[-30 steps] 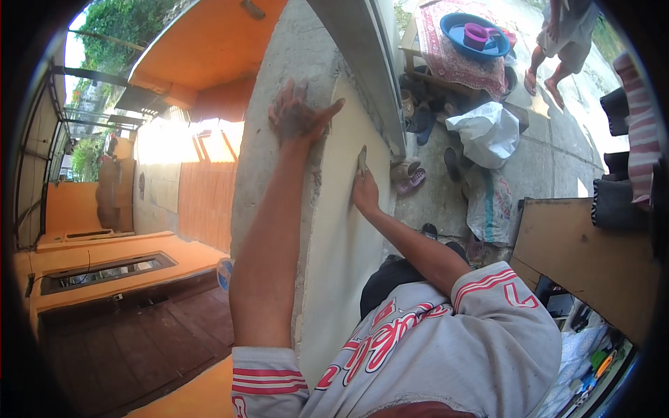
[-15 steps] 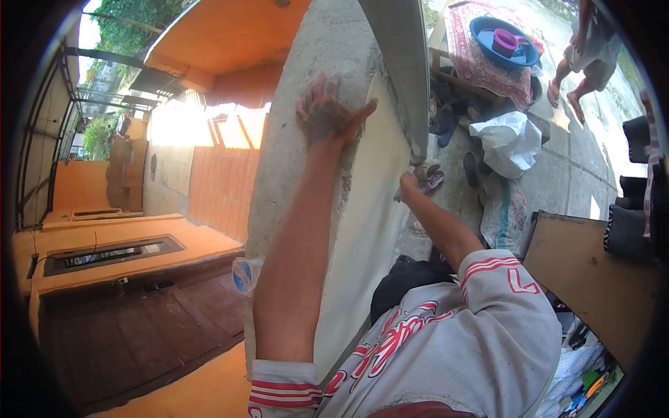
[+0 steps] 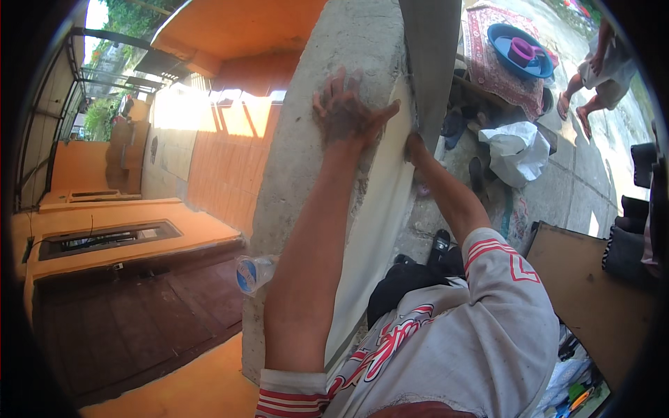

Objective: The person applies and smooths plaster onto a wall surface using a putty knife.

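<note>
Left hand: left hand (image 3: 346,111), upper middle of the frame, lies flat with fingers spread wide on the rough concrete pillar (image 3: 313,160), thumb reaching onto the pale board (image 3: 380,209); the grip closes on nothing, it presses. Judged: the open palm pins the sheet's edge against the pillar so it does not slide.
Right hand: right hand (image 3: 415,145), just right of the left one, sits at the board's far edge where it meets the grey upright panel (image 3: 432,49); its fingers are tucked against that seam and mostly hidden, so I cannot tell whether they pinch the edge or only push it.
Board: long, cream-coloured, thin, standing against the pillar face and running from the hands down toward the lower middle of the frame, touching the concrete along its length. Judged: held on two sides to keep it flush and aligned.
Bottle: clear plastic water bottle (image 3: 254,272) beside the pillar's left edge, near the left forearm.
Ground, right of frame: white plastic bag (image 3: 516,150), patterned rug (image 3: 498,66) carrying a blue basin (image 3: 519,52), dark sandals nearby.
Other person: bare legs (image 3: 592,76) at the upper right, well apart from the work.
Lower right: brown flat board (image 3: 592,299) lying apart.
</note>
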Available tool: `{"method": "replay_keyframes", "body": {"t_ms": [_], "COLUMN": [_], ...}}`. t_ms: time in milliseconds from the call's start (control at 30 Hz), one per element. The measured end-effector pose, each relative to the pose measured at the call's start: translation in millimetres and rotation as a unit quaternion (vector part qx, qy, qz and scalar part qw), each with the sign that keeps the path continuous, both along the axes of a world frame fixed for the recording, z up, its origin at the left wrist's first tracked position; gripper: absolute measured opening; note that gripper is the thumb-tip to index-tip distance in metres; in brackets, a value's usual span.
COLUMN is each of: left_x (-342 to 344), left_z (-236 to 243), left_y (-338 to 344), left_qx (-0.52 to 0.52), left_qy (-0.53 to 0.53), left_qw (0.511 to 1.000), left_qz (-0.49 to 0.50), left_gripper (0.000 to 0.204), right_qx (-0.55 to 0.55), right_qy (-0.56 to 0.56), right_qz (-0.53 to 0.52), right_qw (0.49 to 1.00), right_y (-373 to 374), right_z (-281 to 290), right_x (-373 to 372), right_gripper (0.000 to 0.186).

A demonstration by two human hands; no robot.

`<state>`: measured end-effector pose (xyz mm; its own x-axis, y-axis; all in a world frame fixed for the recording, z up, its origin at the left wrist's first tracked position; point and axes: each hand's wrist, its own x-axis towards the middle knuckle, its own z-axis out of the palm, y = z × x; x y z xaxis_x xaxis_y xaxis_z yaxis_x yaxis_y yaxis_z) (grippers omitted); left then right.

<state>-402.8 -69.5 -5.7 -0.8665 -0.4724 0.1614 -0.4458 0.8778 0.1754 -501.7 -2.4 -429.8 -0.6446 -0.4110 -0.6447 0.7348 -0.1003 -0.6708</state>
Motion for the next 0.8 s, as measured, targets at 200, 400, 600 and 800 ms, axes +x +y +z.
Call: {"method": "replay_keyframes", "body": {"t_ms": [200,400,600,800], "left_x": [0,0,0,-1], "left_z": [0,1,1,1], "left_y": [1,2,4,4], "left_qx": [-0.004,-0.003,-0.004,-0.004], "left_qy": [-0.001,0.0,-0.004,0.003], "left_qw": [1.0,1.0,1.0,1.0], "left_qz": [-0.004,-0.009,-0.002,-0.003], "left_gripper": [0.107,0.107,0.106,0.104], "right_qx": [0.105,0.073,0.049,0.04], "right_qy": [0.037,0.118,0.168,0.289], "right_qz": [-0.013,-0.008,-0.03,-0.068], "right_qw": [0.994,0.99,0.984,0.954], "right_y": [7,12,20,33], "right_z": [80,118,178,270], "right_x": [7,12,19,45], "right_gripper": [0.062,0.061,0.065,0.052]}}
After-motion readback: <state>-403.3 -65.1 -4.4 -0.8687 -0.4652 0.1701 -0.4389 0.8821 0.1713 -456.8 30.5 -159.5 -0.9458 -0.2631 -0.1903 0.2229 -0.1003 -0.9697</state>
